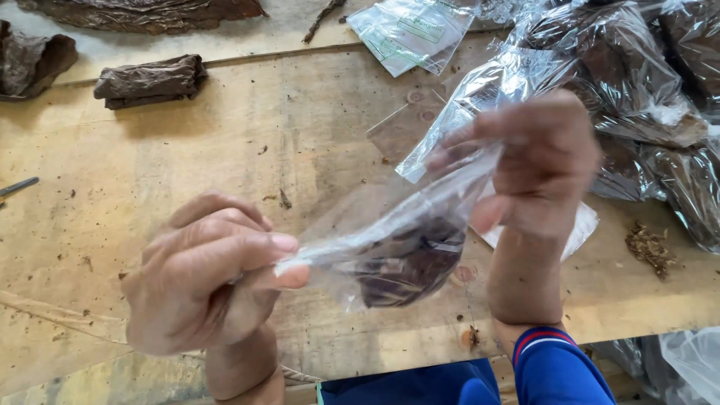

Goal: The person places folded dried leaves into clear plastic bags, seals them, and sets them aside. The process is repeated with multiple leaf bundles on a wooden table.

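Observation:
I hold a small clear plastic bag (390,240) stretched between both hands above a wooden table (225,150). Dark brown dried leaf (409,266) sits in the bag's lower part. My left hand (206,274) pinches the bag's left corner between thumb and fingers. My right hand (536,161) grips the bag's upper right edge, fingers curled over the plastic. The right wrist ends in a blue sleeve with red and white stripes (551,360).
Filled clear bags of dark leaf (637,82) are piled at the right. Empty flat bags (409,30) lie at the top centre. Bundles of dark leaf (150,79) rest at the upper left. Loose crumbs (649,247) lie at the right. A metal tool tip (19,185) shows at the left edge.

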